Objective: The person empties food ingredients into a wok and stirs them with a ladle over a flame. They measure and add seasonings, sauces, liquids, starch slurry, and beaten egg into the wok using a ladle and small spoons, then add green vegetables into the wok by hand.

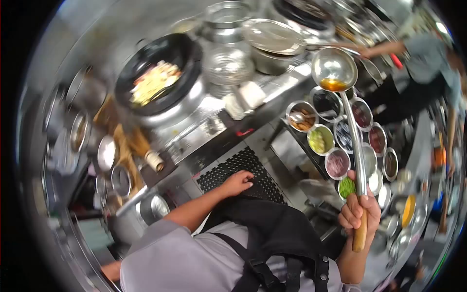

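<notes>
- Right hand [372, 216] gripping the long steel ladle with wooden grip [335, 63] low on the wood; bowl end raised, amber liquid [332, 85] inside. Long lever: a small wrist roll could spill it.
- Round steel bowls of chopped ingredients [297, 106] sit near the ladle, uncovered. Drips or a tilt could contaminate them.
- Co-worker's hand [368, 52] close to the ladle bowl in view; depth unclear. A wide swing might bump it.
- Left hand [237, 183] empty, fingers loosely bent, well away from the ladle. No second-hand support if the grip slips.
- Black round wok [168, 50] holds pale yellow food [155, 80], unattended by either hand; could scorch if heat's on. Can't see flame.
</notes>
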`<state>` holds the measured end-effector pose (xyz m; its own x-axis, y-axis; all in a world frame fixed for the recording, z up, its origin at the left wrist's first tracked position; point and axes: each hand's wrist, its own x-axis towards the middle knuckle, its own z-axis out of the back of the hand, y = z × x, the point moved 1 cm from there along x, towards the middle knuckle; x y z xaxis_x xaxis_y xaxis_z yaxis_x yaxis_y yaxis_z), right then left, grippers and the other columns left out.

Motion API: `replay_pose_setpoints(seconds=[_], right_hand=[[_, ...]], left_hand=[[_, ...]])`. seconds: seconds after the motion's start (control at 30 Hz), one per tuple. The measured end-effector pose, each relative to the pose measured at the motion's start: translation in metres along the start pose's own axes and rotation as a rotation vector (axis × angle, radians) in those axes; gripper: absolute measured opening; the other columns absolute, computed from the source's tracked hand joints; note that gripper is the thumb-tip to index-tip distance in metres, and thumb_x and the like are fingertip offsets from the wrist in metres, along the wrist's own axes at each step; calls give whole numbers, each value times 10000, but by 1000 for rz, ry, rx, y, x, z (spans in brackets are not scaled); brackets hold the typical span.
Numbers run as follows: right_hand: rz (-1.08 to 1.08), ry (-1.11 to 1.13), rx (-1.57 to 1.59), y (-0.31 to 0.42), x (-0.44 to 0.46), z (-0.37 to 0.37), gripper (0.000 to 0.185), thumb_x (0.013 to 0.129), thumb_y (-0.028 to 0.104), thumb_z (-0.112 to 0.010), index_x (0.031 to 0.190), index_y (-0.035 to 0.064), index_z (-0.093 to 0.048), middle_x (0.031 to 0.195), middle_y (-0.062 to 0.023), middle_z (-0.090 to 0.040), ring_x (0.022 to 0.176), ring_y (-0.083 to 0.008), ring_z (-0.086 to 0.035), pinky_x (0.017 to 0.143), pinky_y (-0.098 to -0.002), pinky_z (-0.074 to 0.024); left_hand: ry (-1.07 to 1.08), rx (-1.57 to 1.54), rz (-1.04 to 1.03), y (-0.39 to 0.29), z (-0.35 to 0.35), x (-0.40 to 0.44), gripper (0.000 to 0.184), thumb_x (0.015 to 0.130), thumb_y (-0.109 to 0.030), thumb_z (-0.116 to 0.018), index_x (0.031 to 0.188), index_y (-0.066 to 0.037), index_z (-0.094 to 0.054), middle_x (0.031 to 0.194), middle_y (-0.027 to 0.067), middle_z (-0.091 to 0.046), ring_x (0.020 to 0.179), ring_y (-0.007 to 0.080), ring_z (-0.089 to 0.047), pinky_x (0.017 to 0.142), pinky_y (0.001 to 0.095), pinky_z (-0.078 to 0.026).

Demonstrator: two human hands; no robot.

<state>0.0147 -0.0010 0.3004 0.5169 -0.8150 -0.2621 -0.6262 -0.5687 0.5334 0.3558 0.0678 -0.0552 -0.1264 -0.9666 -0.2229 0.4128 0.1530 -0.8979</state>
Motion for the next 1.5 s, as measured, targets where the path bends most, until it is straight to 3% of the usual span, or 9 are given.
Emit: replay_pose_setpoints(seconds=[0.23,0.43,0.57,0.63,0.83,1.03,1.13,1.3,1.5], right_hand=[[-184,98,-598,-77,109,-93,545,955,61,-570,1474,21,-411,677,-38,-539,462,-124,-495,424,-253,-408],[-69,173,-979,-155,149,-125,641,922,-23,-603,1516,63,-379,775,0,-567,557,-72,-531,495,-238,-471],[-182,219,-1155,-152,171,-132,738,905,13,-654,1573,93,-350,772,21,-561,580,-62,-515,515,-229,-451],[-338,313,-1264,-141,176,-141,739,899,16,-668,1573,109,-380,753,31,-554,603,-56,-516,517,-231,-443],[-383,387,-1807,-124,211,-197,689,853,94,-727,1505,149,-509,741,-58,-612,652,-144,-584,671,-305,-501],[191,567,-2007,-218,320,-121,643,859,174,-679,1477,162,-502,899,-270,-697,859,-479,-657,815,-526,-532],[400,650,-1984,-197,313,-119,683,857,148,-695,1505,173,-482,813,-234,-689,771,-409,-676,762,-478,-541],[-399,553,-1580,-103,299,-148,707,865,84,-707,1530,160,-479,783,-4,-636,662,-68,-515,622,-269,-455],[47,786,-1719,-169,354,-119,694,849,220,-685,1511,150,-489,957,-196,-725,784,-260,-692,781,-395,-537]], left_hand=[[-505,64,-202,-136,172,-31,334,903,-190,-723,1197,-48,-655,1076,132,-636,886,271,-647,820,389,-537],[-1117,671,-377,-131,304,-52,313,850,-139,-717,1137,-20,-672,1202,150,-626,1145,365,-557,993,449,-465],[-959,734,-65,-86,343,-25,324,895,-241,-697,1136,-24,-687,1011,165,-699,980,372,-652,882,467,-506],[-912,584,-135,-94,347,-27,247,934,-262,-641,854,-29,-658,802,182,-670,800,391,-660,754,516,-508],[-906,555,-134,-119,340,-52,299,950,-271,-611,755,-44,-595,790,154,-672,786,383,-650,734,521,-485],[-987,745,-95,-77,261,-61,305,930,-289,-638,693,-116,-555,689,91,-589,711,310,-569,703,468,-397],[-982,740,-211,-107,230,-96,295,865,-250,-708,634,-104,-596,626,91,-592,606,306,-567,596,423,-422],[-1056,645,-134,-143,301,-55,333,882,-273,-698,646,-71,-578,610,142,-561,620,365,-599,587,498,-473],[-1202,750,-128,-100,298,-31,336,892,-235,-686,637,-62,-552,619,137,-565,629,368,-580,620,474,-446]])
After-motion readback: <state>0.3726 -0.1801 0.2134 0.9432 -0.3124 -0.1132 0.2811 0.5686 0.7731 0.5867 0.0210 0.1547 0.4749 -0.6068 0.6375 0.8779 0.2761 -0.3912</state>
